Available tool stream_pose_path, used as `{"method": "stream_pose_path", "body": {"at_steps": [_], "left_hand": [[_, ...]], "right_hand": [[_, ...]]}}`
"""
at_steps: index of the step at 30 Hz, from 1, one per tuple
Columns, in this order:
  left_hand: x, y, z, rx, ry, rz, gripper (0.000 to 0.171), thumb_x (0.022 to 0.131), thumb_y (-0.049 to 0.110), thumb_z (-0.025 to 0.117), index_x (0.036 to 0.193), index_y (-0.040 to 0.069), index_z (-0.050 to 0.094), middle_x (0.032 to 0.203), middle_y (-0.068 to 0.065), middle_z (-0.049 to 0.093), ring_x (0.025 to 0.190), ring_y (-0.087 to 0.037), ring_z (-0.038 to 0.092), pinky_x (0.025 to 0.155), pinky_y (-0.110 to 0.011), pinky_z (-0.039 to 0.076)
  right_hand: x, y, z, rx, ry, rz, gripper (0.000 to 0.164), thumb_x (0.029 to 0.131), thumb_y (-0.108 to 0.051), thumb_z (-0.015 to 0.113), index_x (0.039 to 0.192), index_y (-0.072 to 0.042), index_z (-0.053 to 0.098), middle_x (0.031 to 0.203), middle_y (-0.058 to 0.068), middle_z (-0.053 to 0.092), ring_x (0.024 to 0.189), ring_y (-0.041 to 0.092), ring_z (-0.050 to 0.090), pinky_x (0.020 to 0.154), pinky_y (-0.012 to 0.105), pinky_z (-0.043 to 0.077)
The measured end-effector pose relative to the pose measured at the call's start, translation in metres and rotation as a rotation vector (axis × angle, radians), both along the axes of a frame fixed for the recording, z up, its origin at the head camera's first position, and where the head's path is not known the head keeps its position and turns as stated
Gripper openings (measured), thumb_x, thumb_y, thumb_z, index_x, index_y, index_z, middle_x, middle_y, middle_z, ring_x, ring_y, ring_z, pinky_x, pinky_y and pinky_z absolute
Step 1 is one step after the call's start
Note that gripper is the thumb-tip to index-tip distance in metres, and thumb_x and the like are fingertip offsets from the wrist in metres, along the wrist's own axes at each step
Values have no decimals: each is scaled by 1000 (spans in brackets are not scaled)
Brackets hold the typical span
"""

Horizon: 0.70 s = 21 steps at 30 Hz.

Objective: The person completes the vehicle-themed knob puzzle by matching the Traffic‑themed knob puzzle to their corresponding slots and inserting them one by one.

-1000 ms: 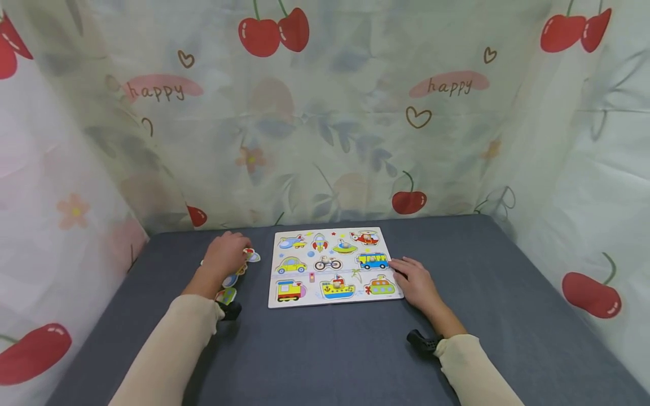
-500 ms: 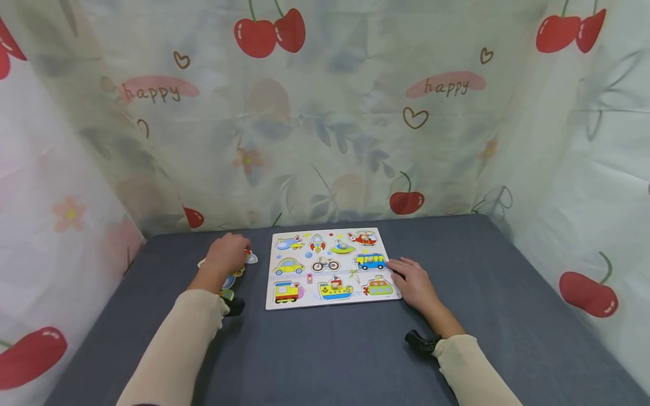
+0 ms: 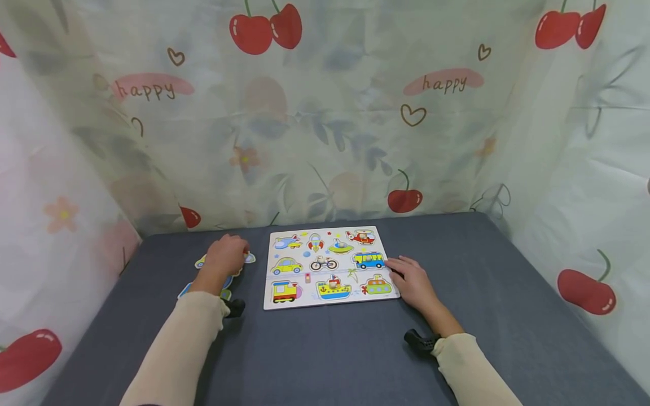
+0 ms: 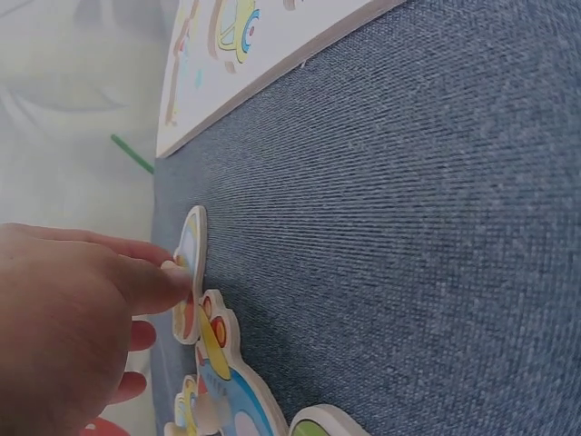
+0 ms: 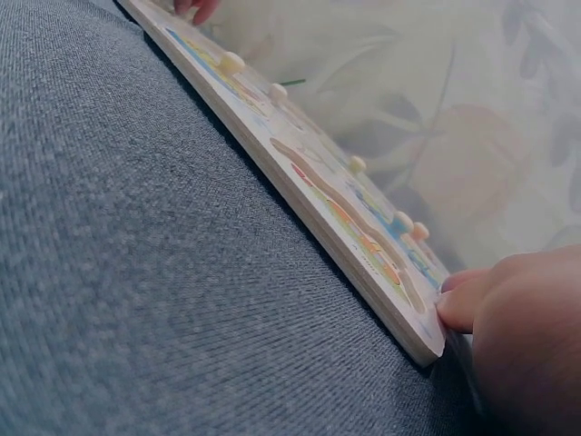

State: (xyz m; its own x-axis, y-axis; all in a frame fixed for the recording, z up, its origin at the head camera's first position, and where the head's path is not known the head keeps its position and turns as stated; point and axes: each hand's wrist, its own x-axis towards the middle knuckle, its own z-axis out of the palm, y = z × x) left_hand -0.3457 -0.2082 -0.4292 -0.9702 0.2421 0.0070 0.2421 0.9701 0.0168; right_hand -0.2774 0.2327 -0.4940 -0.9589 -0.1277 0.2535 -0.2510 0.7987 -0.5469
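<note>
My left hand (image 3: 227,259) is over a cluster of loose wooden puzzle pieces on the left. Its thumb and index finger pinch the knob of a puzzle piece (image 4: 190,263) with a pale blue end, seen in the left wrist view. An airplane piece (image 4: 238,391) with a yellow wing lies right beside it, and the rim of a green piece (image 4: 320,422) shows below. My right hand (image 3: 413,285) rests at the right edge of the vehicle puzzle board (image 3: 308,255), fingertips touching that edge near the bus (image 3: 369,260).
The board lies flat on a grey cloth-covered table (image 3: 325,355), and several wooden knobs (image 5: 231,63) stand up from it. Other loose pieces, such as a blue-edged one (image 3: 185,290), lie partly under my left forearm. A printed curtain (image 3: 325,141) encloses the back and sides.
My left forearm has shifted slightly to the right over the loose pieces, baring a blue-edged one on its left. The right hand and the board have stayed put; the head view has drifted a little.
</note>
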Motion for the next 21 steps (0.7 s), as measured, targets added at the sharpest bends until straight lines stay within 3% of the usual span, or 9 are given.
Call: {"method": "stream_pose_path", "body": {"at_steps": [8,21], "left_hand": [[0,-2,-5,24,-5,48,17,92,8,61,104,8,74,101,-11,64,99,-35,56,84,-55,47],[3,1,-8,105,23,66,12,91,17,67,97,7,71,94,-8,60,94,-32,55,78,-51,48]], "right_hand": [[0,0,-1,1,-7,-2,37,96,-11,60,132,-3,60,135,15,57,134,37,38,107,58,29],[0,0,0,-2,-12,-6,37,95,-10,61,132,-3,61,134,15,57,135,37,38,107,58,29]]}}
